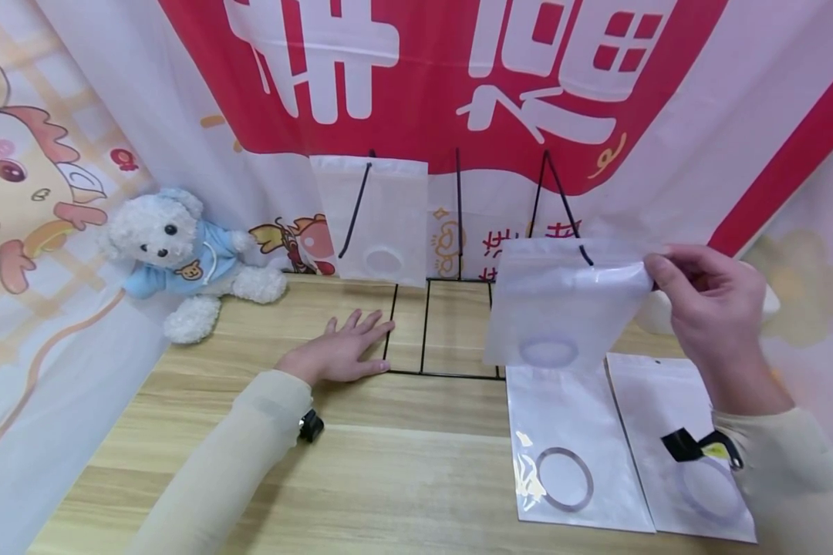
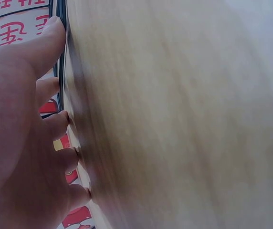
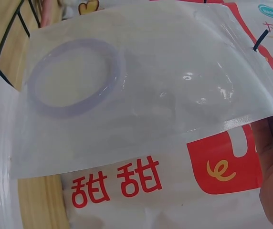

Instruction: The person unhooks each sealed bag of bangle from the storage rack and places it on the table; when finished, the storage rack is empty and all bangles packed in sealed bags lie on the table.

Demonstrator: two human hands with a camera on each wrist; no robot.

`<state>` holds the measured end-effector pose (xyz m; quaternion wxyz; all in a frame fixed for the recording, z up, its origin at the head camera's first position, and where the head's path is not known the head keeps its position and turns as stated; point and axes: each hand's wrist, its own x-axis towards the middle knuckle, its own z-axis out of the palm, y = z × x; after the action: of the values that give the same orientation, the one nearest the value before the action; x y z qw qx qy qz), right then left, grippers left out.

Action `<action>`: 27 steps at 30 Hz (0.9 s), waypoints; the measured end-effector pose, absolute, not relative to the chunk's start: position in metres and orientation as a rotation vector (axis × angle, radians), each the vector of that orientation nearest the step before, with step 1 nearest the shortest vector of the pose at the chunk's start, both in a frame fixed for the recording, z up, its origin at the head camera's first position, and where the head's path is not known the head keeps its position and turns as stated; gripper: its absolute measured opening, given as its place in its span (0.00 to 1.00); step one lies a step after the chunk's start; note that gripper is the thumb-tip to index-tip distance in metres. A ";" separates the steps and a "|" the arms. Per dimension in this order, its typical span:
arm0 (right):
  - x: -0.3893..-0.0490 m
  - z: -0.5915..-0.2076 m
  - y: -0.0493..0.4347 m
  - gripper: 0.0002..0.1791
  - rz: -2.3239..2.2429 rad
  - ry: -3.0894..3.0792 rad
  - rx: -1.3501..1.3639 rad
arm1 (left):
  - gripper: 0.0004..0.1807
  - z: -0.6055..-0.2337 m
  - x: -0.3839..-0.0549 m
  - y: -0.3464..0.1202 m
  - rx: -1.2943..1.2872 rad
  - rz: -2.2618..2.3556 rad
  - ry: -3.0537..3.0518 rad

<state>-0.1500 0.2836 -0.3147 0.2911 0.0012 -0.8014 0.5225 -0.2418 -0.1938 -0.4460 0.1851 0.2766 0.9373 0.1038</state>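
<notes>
My right hand (image 1: 718, 316) pinches the upper right corner of a translucent white bag (image 3: 151, 81), with a pale lilac bangle (image 3: 72, 114) inside. The tip of a black hook (image 1: 586, 254) pokes through the bag's top edge. My left hand (image 1: 343, 347) lies on the table with fingers spread, fingertips at the left side of the black wire rack (image 1: 451, 375). In the left wrist view, its thumb (image 2: 55, 36) is beside a black wire. Another bag (image 1: 389, 200) with a ring-shaped item hangs from the rack's left hook.
Two more white bags lie on the wooden table (image 1: 389, 478) at the right, one with a dark bangle (image 1: 564, 479), the other with a pale bangle (image 1: 711, 489). A white teddy bear (image 1: 194, 258) in blue sits at the left. A red-and-white printed cloth (image 1: 423, 116) hangs behind.
</notes>
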 end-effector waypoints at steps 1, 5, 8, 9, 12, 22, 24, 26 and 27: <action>-0.149 -0.315 0.284 0.16 1.406 -2.122 0.010 | 0.45 -0.446 -0.242 -0.194 0.779 0.291 2.642; -0.145 -0.316 0.284 0.14 1.412 -2.072 0.047 | 0.45 -0.446 -0.242 -0.194 0.778 0.290 2.641; -0.141 -0.317 0.285 0.14 1.405 -2.057 0.049 | 0.45 -0.446 -0.242 -0.194 0.777 0.290 2.640; -0.139 -0.317 0.285 0.14 1.402 -2.057 0.043 | 0.45 -0.446 -0.242 -0.194 0.777 0.290 2.640; -0.134 -0.316 0.284 0.14 1.428 -2.048 0.032 | 0.45 -0.445 -0.242 -0.194 0.775 0.291 2.639; -0.121 -0.312 0.280 0.17 1.656 -1.949 0.005 | 0.45 -0.445 -0.242 -0.194 0.778 0.289 2.643; -0.118 -0.312 0.279 0.18 1.617 -1.984 -0.029 | 0.45 -0.445 -0.241 -0.194 0.780 0.285 2.643; -0.116 -0.311 0.279 0.17 1.563 -2.014 -0.066 | 0.45 -0.445 -0.242 -0.194 0.783 0.283 2.643; -0.114 -0.311 0.278 0.17 1.531 -2.032 -0.080 | 0.45 -0.446 -0.242 -0.194 0.785 0.284 2.645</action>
<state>-0.1144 0.2783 -0.3111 0.2938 -0.0301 -0.7631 0.5748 -0.2417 -0.1941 -0.4458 0.1829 0.2784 0.9375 0.1005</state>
